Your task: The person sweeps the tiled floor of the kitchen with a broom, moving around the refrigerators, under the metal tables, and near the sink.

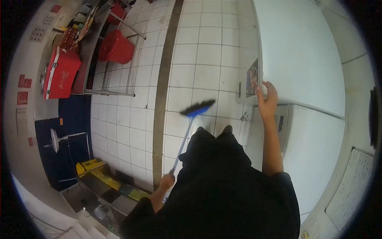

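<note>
My left hand [167, 182] is closed around the handle of a broom [197, 108]. Its blue head with dark bristles rests on the white tiled floor [207, 53], just ahead of my shoes. My right hand [269, 98] is raised at the front edge of a white chest freezer [296, 47], thumb and fingers apart, appearing to touch the lid's edge by a picture sticker [252, 77]. Nothing shows in that hand.
A second white freezer [314, 155] stands close on my right. To the left are a metal-legged table [89, 59] with a red cooler box [63, 73], a red bucket [117, 47], and a low bench with yellow items [89, 166]. A brown strip [164, 79] crosses the floor.
</note>
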The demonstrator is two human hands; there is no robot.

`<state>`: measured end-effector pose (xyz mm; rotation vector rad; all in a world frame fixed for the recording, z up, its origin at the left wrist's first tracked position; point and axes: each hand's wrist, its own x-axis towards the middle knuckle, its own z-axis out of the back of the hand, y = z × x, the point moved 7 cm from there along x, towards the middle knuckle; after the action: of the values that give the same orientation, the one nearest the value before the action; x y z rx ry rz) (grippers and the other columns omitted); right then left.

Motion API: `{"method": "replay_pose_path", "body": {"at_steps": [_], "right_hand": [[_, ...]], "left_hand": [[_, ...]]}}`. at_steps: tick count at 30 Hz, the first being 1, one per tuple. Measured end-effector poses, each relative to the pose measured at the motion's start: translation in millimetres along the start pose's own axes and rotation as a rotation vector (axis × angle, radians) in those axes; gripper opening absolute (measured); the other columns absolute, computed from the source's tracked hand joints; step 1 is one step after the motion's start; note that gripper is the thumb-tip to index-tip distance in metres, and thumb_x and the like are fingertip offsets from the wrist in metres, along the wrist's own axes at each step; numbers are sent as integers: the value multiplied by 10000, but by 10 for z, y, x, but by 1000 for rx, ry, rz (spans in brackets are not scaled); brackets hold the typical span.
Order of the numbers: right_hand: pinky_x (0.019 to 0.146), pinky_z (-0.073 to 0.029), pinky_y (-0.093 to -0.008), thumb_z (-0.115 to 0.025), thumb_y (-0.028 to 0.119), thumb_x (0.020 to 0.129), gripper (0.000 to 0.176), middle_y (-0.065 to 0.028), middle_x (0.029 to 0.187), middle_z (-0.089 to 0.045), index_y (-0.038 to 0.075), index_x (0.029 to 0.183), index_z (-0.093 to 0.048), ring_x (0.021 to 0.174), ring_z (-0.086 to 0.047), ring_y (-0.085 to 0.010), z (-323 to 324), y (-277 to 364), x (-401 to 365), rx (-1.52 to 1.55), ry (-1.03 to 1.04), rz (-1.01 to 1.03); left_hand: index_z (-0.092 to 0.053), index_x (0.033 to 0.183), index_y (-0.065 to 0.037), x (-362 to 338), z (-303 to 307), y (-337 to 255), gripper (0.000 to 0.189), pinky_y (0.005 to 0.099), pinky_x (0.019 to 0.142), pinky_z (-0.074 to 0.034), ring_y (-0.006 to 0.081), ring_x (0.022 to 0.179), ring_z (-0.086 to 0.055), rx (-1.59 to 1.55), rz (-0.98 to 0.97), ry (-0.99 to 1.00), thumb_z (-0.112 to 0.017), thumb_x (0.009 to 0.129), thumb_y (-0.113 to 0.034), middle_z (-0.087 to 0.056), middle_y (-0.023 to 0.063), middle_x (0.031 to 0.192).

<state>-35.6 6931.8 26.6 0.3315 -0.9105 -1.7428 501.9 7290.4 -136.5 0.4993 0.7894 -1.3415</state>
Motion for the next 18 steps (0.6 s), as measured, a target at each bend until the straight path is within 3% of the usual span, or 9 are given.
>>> {"method": "replay_pose_path", "body": {"at_steps": [1,2,3,4,8,10,13,14,18], "right_hand": [[987,-290,-477,-559,367,832,501,-255,1246,-447,32,1199,-490,1188,-397,-374,-42,64,135,-139,-16,82],[987,-290,-477,-559,367,832,501,-255,1246,-447,32,1199,-490,1188,-397,-374,-150,5,227,-134,-20,99],[1010,-220,-522,-542,425,822,585,-254,1321,-345,53,1259,-429,1250,-302,-381,-335,-193,276,-262,43,23],[1033,-150,-566,-525,482,811,670,-253,1396,-243,75,1319,-368,1311,-206,-389,-453,-266,335,-392,108,-53],[1026,-103,-608,-503,549,798,744,-233,1434,-155,104,1363,-313,1343,-122,-365,-667,-203,438,-743,183,30],[1028,-104,-604,-506,553,796,746,-228,1436,-156,108,1363,-315,1345,-119,-361,-721,-166,452,-747,190,21],[1034,-109,-595,-529,547,787,760,-215,1438,-157,119,1371,-300,1345,-123,-353,-762,-225,512,-794,189,-16],[1037,-111,-590,-546,532,784,774,-214,1438,-157,120,1380,-275,1345,-124,-351,-786,-218,514,-806,208,-15],[1048,-115,-570,-588,445,788,804,-204,1444,-151,113,1403,-191,1345,-134,-345,-864,-184,549,-881,231,-86]], "left_hand": [[-395,1303,-159,34,-592,349,469,507,717,-475,395,789,-603,4,39,83,-426,843,-244,-614,238,830],[-380,1316,-225,-125,-327,154,472,498,759,-468,392,857,-595,-165,274,205,-411,846,-244,-607,241,896],[-367,1327,-213,64,-690,296,486,484,774,-473,374,871,-599,44,163,241,-408,843,-235,-606,224,934],[-367,1326,-214,92,-539,176,483,479,773,-478,363,876,-604,45,178,237,-405,845,-229,-611,214,934],[-505,1192,-141,1028,-29,13,357,459,725,-499,358,847,-616,84,197,143,-389,860,-198,-627,199,886],[-557,1094,-67,1645,926,-527,312,481,708,-495,377,807,-614,-44,84,-22,-413,840,-175,-626,212,888],[-537,1096,-49,3398,1372,-812,337,508,788,-461,413,880,-584,-87,-52,-298,-422,798,-156,-599,249,952],[-536,1089,-30,4022,1621,-910,347,499,827,-448,413,933,-568,-168,3,-231,-420,787,-156,-589,254,988],[-523,1156,-43,5705,3249,-1228,392,435,864,-450,358,1022,-554,-277,-99,-462,-447,781,-131,-570,213,1106]]}}
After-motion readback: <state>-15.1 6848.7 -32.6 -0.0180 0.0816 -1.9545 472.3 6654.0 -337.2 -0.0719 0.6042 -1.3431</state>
